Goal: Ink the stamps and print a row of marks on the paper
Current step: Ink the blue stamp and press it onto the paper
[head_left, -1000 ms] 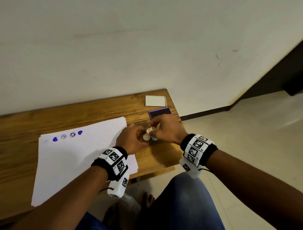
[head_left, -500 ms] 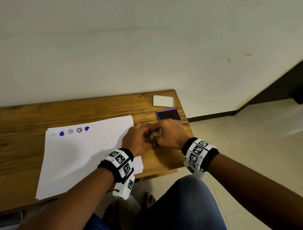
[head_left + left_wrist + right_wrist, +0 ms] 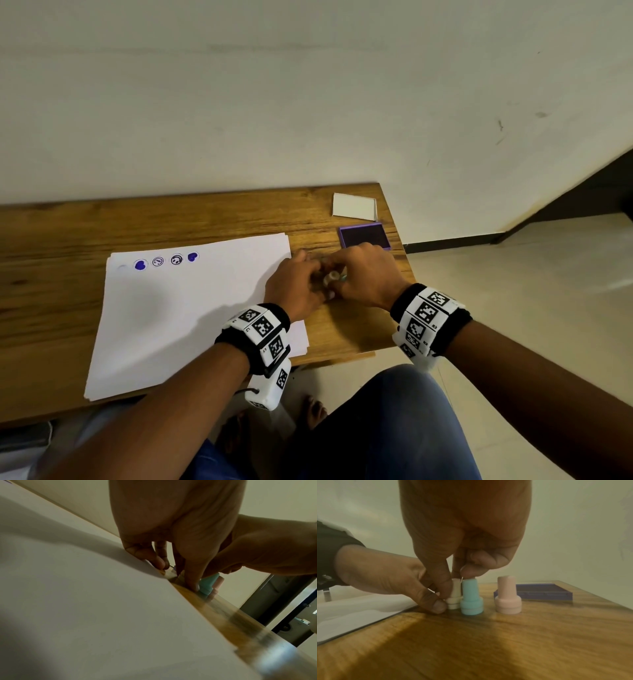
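A cream stamp point(image 3: 454, 596) stands upright on the wooden table point(image 3: 488, 642), touching a teal stamp point(image 3: 471, 599). My right hand point(image 3: 453, 577) pinches the cream stamp's handle from above. My left hand point(image 3: 436, 601) holds its base with thumb and fingers. A pink stamp point(image 3: 507, 597) stands free to the right, in front of the open purple ink pad point(image 3: 542, 591). In the head view both hands point(image 3: 317, 279) point(image 3: 339, 274) meet over the cream stamp point(image 3: 331, 277), just right of the white paper point(image 3: 191, 315). A row of several blue marks point(image 3: 166, 262) runs along the paper's top left.
A white lid point(image 3: 354, 206) lies behind the ink pad point(image 3: 364, 235) near the table's far right corner. The table's right edge point(image 3: 394, 222) is close to the pad, with tiled floor beyond. My knees are under the front edge.
A second ago both hands held the cream stamp tilted above the table. It now stands upright on the wood beside the teal stamp, with both hands lower on it.
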`<act>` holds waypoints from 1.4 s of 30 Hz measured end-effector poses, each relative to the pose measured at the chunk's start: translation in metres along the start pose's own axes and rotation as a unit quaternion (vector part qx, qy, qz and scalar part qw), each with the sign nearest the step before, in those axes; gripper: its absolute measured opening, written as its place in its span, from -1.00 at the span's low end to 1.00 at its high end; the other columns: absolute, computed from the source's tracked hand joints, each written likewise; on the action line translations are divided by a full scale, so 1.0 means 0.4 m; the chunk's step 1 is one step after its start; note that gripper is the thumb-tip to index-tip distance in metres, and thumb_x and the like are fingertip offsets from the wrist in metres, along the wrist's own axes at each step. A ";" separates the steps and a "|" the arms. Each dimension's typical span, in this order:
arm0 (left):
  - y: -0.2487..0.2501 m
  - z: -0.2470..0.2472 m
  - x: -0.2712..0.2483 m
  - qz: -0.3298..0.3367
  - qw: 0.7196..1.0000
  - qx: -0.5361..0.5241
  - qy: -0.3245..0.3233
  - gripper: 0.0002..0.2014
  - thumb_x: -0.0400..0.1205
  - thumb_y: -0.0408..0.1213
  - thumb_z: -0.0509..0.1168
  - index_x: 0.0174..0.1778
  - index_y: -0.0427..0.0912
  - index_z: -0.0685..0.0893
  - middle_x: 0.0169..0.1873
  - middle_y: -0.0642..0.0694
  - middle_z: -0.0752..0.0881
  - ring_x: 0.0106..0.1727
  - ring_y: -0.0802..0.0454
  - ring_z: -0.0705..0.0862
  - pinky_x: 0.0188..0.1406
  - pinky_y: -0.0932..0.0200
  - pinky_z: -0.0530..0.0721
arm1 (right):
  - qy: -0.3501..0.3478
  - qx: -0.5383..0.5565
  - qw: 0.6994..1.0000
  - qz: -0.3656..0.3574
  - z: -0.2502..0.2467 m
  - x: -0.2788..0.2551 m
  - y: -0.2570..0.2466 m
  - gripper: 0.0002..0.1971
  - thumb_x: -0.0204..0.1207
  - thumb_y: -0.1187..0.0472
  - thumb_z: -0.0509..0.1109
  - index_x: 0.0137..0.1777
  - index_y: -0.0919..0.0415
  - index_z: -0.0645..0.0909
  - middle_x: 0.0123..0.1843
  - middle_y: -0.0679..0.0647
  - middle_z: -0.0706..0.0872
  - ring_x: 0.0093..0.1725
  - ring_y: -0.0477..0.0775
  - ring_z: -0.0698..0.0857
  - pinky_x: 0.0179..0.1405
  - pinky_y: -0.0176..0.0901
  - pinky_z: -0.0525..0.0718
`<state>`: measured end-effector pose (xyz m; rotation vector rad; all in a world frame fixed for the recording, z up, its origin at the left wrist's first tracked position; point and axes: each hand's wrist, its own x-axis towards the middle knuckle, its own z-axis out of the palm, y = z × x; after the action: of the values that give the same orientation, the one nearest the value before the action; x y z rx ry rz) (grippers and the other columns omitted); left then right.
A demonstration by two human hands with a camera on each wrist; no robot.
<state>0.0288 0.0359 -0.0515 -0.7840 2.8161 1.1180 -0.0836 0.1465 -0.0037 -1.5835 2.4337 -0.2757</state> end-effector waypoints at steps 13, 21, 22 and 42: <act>0.003 0.001 0.000 -0.001 0.999 -0.042 0.011 -0.65 0.38 -0.05 0.58 0.07 0.11 0.74 0.05 0.06 0.62 0.09 0.00 0.64 0.01 -0.10 0.71 | -0.046 0.140 0.984 0.098 -0.024 0.016 0.035 -0.83 0.52 -0.05 0.51 -0.01 -0.03 0.85 -0.12 -0.16 0.84 -0.16 -0.17 0.73 -0.25 -0.33 0.54; 0.009 0.003 0.002 -0.013 0.999 -0.036 0.016 -0.66 0.34 -0.07 0.62 0.01 0.11 0.77 0.05 0.04 0.62 0.06 -0.02 0.68 -0.01 -0.07 0.72 | -0.067 0.154 0.978 0.126 -0.027 0.021 0.040 -0.82 0.46 -0.07 0.55 -0.04 -0.03 0.83 -0.06 -0.15 0.83 -0.07 -0.17 0.72 -0.17 -0.25 0.56; 0.012 0.002 0.002 -0.013 0.999 -0.034 0.017 -0.66 0.34 -0.08 0.62 0.01 0.10 0.77 0.05 0.04 0.63 0.06 -0.03 0.68 0.00 -0.06 0.72 | -0.057 0.129 0.984 0.113 -0.031 0.015 0.037 -0.80 0.47 -0.09 0.54 0.00 -0.05 0.83 -0.04 -0.16 0.83 -0.06 -0.16 0.72 -0.20 -0.26 0.57; 0.068 -0.035 -0.052 0.009 0.995 -0.091 0.027 -0.36 0.38 -0.07 0.59 0.37 0.05 0.55 0.26 0.00 0.58 0.19 0.02 0.63 0.15 -0.07 0.72 | 0.053 0.255 0.958 0.118 -0.062 -0.088 0.083 -0.75 0.45 0.07 0.60 0.10 0.10 0.82 0.02 -0.09 0.84 -0.19 -0.35 0.68 -0.24 -0.48 0.51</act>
<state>0.0369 0.0529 -0.0196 -0.8127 2.8004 1.3928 -0.1058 0.1929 0.0137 -1.0699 2.3341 -0.8791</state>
